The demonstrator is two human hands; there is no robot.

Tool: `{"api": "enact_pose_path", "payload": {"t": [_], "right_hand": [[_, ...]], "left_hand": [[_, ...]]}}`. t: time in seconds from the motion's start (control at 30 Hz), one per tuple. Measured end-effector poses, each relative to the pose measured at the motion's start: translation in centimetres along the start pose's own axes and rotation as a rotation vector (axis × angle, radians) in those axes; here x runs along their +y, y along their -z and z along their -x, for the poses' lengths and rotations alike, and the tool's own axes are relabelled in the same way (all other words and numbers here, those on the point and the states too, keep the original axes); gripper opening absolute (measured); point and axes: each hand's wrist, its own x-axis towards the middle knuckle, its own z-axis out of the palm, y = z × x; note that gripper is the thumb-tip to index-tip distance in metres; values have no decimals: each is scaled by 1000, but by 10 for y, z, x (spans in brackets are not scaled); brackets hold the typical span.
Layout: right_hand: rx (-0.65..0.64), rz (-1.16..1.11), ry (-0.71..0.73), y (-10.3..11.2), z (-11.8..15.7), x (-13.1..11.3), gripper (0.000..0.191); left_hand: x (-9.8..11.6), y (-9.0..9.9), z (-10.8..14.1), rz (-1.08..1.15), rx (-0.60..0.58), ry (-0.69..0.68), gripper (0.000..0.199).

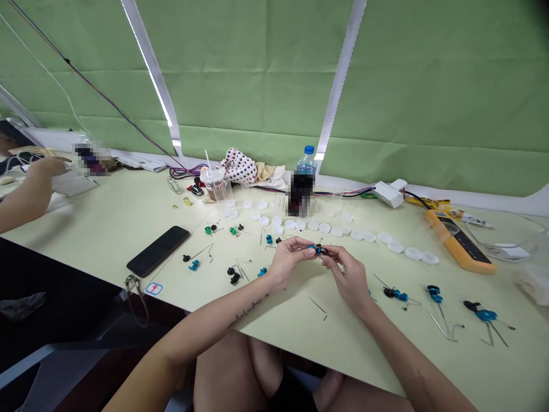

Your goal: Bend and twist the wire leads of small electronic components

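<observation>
Above the table, my left hand (286, 264) and my right hand (348, 276) meet, fingertips pinched on the two sides of a small blue-and-black part (318, 250). Its exact kind is too small to make out, and the fingers cover some of it. On the tabletop below lies a thin L-shaped hex key (319, 309). To the right are similar blue-and-black parts with thin metal rods, such as one (434, 294) and another (485, 315). Left of my hands lie a blue piece (194, 265), a black piece (234, 278) and green pieces (234, 230).
A row of small white round caps (325, 228) curves behind my hands. Farther off stand a blue-capped bottle (307, 160) and a plastic cup (214, 184). A black phone (158, 251) lies left, an orange power strip (461, 243) right. Another person's arm (28, 191) reaches in at far left.
</observation>
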Motion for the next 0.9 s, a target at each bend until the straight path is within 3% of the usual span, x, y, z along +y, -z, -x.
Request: {"api": "enact_pose_path", "payload": {"t": [0.7, 0.9], "right_hand": [[-58, 38, -22, -2, -4, 7, 35], [38, 35, 68, -7, -4, 6, 40]], "left_hand": [[0, 1, 3, 33, 11, 16, 22], [-5, 5, 1, 73, 17, -9, 24]]}}
